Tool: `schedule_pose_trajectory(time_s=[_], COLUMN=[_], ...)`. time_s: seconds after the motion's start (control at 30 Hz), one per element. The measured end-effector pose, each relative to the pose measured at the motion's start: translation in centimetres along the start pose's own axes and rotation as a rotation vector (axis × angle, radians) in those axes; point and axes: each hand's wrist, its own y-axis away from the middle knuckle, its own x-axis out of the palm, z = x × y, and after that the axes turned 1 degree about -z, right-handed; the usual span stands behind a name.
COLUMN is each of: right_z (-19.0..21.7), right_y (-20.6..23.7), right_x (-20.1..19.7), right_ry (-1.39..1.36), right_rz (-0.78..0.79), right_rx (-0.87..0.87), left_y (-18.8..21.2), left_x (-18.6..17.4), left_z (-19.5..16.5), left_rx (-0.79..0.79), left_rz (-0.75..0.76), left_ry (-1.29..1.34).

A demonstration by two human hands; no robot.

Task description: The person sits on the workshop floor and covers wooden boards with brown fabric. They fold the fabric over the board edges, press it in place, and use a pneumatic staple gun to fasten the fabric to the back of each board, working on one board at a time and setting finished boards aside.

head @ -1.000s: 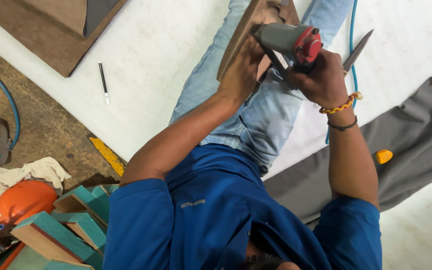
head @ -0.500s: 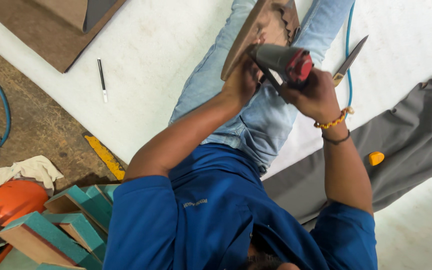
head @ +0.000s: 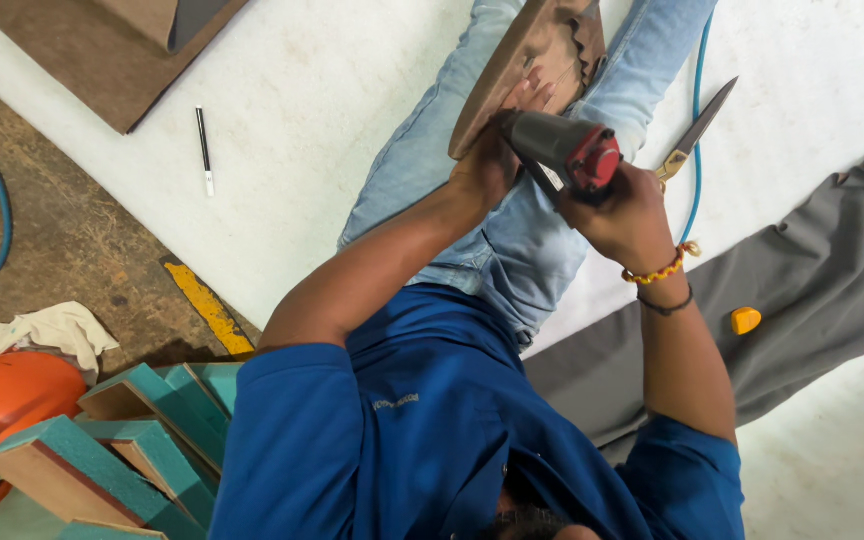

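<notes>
Sits with a brown board (head: 512,70) tilted across the knees. Steadies the board's near edge with the left hand (head: 487,168), fingers spread flat on the wood. Squeezes a grey nail gun (head: 557,145) with a red cap in the right hand (head: 624,215), fingers wrapped tight round the handle. Has slid the gun a little lower along the board than a moment ago, nose pressed at the near edge, so probably fastening spot after spot. Leaves scissors (head: 697,130) and a blue hose (head: 697,80) just right of the board, a black pen (head: 203,148) far left of it.
</notes>
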Motion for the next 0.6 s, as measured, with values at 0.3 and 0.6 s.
schedule_pose_trajectory(time_s=[0.3,0.6], right_z=[1.4,2.5], right_y=[1.1,0.7], right_x=[0.9,0.7], right_ry=[-0.016,0.029], right_rz=[0.071,0.081], right_rx=[-0.002,-0.055], left_y=[1.0,0.7], left_x=[-0.9,-0.7], left_z=[-0.8,-0.7], left_rx=[-0.357,-0.197], left_rz=[-0.136,-0.076], left_ry=[1.510,1.234])
